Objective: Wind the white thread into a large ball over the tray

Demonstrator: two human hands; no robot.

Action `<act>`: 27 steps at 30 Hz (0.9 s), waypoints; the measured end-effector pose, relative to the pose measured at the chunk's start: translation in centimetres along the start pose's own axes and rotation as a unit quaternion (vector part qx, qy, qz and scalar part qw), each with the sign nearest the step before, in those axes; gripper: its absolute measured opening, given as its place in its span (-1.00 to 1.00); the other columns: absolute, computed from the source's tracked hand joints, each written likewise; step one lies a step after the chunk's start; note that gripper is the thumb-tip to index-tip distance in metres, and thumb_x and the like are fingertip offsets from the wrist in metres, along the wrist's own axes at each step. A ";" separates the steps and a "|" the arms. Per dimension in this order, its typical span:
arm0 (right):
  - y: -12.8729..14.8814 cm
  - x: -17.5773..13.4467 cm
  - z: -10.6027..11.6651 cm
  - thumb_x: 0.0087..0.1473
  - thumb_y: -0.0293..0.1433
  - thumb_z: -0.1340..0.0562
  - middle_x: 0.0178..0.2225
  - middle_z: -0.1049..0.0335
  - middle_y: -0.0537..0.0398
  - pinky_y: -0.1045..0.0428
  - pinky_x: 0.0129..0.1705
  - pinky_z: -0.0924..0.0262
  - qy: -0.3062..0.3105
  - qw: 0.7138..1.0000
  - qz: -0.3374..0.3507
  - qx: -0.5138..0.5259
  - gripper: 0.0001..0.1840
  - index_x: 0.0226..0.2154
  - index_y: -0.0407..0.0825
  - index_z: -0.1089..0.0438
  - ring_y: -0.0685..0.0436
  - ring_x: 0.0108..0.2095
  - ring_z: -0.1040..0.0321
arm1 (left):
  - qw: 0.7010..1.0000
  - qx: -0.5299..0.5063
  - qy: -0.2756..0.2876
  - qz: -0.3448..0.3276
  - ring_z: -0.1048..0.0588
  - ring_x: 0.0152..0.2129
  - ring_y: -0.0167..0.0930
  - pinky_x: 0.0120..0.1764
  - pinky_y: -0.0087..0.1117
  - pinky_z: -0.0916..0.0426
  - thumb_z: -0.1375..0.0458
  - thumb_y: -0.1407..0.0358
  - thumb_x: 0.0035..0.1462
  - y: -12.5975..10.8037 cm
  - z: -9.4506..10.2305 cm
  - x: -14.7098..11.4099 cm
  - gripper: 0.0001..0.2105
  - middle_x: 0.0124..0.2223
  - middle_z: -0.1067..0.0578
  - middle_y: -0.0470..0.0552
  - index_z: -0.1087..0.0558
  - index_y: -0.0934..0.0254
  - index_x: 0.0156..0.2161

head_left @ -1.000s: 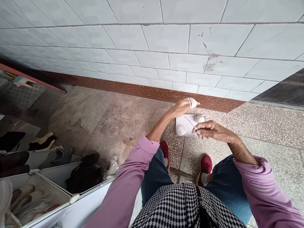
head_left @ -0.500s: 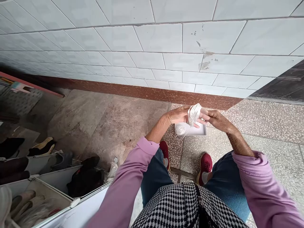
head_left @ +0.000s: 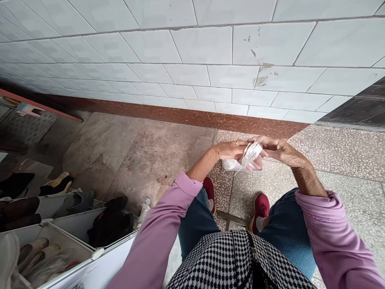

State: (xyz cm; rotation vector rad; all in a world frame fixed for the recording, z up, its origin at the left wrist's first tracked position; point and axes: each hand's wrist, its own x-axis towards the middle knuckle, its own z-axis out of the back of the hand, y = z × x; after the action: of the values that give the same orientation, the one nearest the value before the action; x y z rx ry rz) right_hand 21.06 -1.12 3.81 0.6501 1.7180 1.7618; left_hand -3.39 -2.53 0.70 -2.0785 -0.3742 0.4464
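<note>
White string (head_left: 252,153) is wound in a thick bundle around the fingers of my left hand (head_left: 231,150). My right hand (head_left: 282,150) meets it from the other side, its fingers arched over the top of the bundle and its thumb close to the strands. A loose strand hangs below the bundle. Beneath my hands, a shallow white box (head_left: 258,169) rests on the floor, mostly covered by them. At its left end lies a ball of white string (head_left: 229,164).
A tiled wall (head_left: 216,76) with a brown base strip (head_left: 168,116) rises ahead. Open shoe compartments (head_left: 72,228) holding several shoes stand at lower left. My red shoes (head_left: 261,206) are on the speckled floor (head_left: 243,196). A dark panel (head_left: 357,106) is at right.
My right hand has moved left and closed over the wound bundle, its fingers now above it. The bundle and my left hand have shifted slightly right and down, tilting.
</note>
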 end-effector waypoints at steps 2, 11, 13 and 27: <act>-0.4 0.2 -0.2 0.08 0.11 -0.58 -0.06 -0.70 -0.05 -0.16 0.01 -0.54 0.007 1.000 -0.001 0.003 -0.41 0.02 0.10 -0.71 -0.27 -0.04 -0.62 | 1.000 0.002 -0.010 0.006 -0.71 -0.02 -0.11 0.04 -0.11 -0.60 -0.41 -0.26 0.19 0.4 0.1 0.0 -0.36 -0.10 -0.74 0.24 -0.68 0.23 0.12; -1.0 0.3 0.8 0.13 0.09 -0.56 -0.60 -0.30 0.24 0.02 -0.49 -0.06 -0.115 0.993 -0.002 -0.037 -0.48 -0.43 0.03 -0.52 0.04 -0.58 -0.12 | 0.980 -0.009 -0.168 -0.110 -0.63 -0.28 -0.24 -0.03 -0.14 -0.51 -0.41 -0.28 0.14 0.0 1.6 -0.1 -0.43 -0.37 -0.59 0.12 -0.61 0.27 -0.27; -1.1 0.3 1.0 0.16 0.07 -0.54 -0.63 -0.27 0.24 0.00 -0.46 -0.06 -0.148 0.988 -0.004 -0.041 -0.50 -0.44 0.03 -0.51 0.03 -0.58 -0.13 | 0.968 0.006 -0.211 -0.133 -0.59 -0.24 -0.27 -0.01 -0.16 -0.48 -0.49 -0.18 0.08 -0.4 1.8 -0.2 -0.49 -0.31 -0.59 0.10 -0.60 0.27 -0.27; -1.4 0.3 1.0 0.22 -0.01 -0.48 -0.62 -0.25 0.24 0.01 -0.53 0.00 -0.147 0.987 -0.013 -0.066 -0.59 -0.34 -0.01 -0.57 0.04 -0.61 -0.11 | 0.899 0.233 -0.336 -0.156 -0.50 -0.31 -0.36 -0.13 -0.25 -0.45 -0.39 0.19 0.14 0.8 2.4 0.6 -0.10 -0.17 -0.59 -0.01 -0.20 0.13 0.55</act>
State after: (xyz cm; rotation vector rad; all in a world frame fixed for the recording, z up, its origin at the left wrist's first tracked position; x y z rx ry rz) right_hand 21.65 -0.20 2.43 0.7827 1.3927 1.6525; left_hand -3.86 -0.84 -1.28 -1.3173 -0.8944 0.9529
